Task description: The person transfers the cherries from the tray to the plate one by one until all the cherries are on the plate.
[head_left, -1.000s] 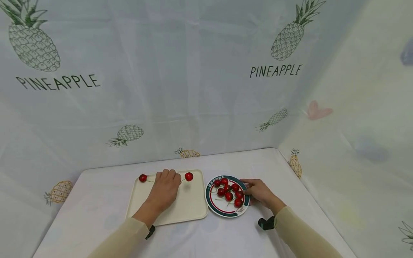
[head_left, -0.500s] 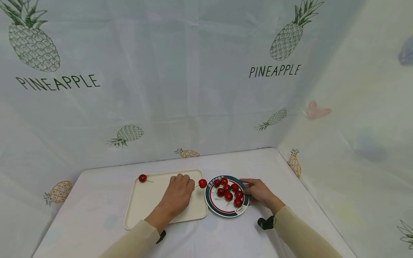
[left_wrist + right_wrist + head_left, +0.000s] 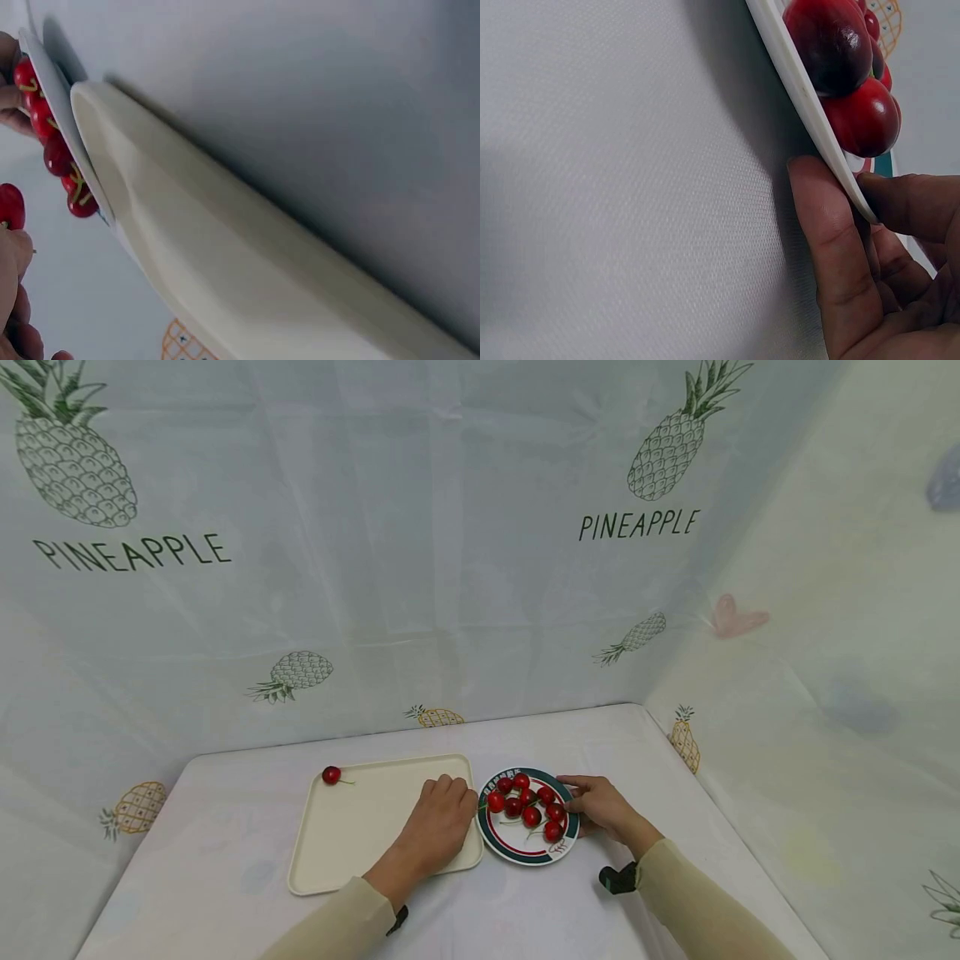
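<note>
My left hand (image 3: 444, 818) pinches a red cherry (image 3: 496, 802) by its stem, over the left part of a round plate (image 3: 517, 857). In the left wrist view that cherry (image 3: 10, 206) shows above the fingertips, apart from the others. Several cherries (image 3: 532, 817) with stems lie together on the plate, which is white with a dark green rim band. At the plate's right side my right hand (image 3: 607, 810) grips the rim. The right wrist view shows one finger (image 3: 832, 240) under the rim and another above it.
A cream rectangular tray (image 3: 360, 827) stands left of the plate, its right end close to it. One cherry (image 3: 332, 775) lies at its far left corner. White cloth (image 3: 540, 918) covers the table, and a pineapple-print curtain hangs behind.
My left hand has carried the cherry rightward and slightly nearer, from above the tray to the plate. My right hand keeps its grip on the plate in the same place.
</note>
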### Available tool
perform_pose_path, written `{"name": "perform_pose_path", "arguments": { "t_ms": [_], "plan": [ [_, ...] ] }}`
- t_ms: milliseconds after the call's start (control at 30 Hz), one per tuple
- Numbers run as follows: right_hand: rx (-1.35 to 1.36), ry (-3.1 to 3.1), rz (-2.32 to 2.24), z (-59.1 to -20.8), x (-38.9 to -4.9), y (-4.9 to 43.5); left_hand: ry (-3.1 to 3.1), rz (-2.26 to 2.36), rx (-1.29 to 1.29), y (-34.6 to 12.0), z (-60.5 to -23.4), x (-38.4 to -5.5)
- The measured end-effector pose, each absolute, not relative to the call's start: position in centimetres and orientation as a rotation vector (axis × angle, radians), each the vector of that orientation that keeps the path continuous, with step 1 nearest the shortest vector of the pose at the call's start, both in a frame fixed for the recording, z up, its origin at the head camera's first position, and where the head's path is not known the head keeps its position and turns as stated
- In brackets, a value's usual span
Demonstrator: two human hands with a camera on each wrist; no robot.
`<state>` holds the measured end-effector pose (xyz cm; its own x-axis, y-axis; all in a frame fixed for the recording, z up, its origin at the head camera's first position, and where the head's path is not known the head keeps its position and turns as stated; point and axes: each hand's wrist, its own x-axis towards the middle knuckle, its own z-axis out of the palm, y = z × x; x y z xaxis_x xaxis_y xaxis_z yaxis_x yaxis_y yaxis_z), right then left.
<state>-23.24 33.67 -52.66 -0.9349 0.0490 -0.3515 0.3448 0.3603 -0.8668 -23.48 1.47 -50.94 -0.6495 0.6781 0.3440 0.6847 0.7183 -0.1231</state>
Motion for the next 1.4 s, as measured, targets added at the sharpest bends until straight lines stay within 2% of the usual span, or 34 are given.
{"name": "perform_pose_path", "arguments": {
  "t_ms": [467,833,1400],
  "plan": [
    [0.350,2.357,-1.594,-52.6,-23.2,33.7,-2.579,0.139,-1.149,4.3,-52.3,-23.4],
    [0.340,2.366,-1.595,-52.6,-23.3,33.6,-2.517,0.167,-1.192,4.7,-53.2,-24.1],
    [0.378,2.372,-1.586,-52.8,-23.2,33.6,-2.633,0.151,-1.124,4.6,-53.2,-24.1]
  ]
}}
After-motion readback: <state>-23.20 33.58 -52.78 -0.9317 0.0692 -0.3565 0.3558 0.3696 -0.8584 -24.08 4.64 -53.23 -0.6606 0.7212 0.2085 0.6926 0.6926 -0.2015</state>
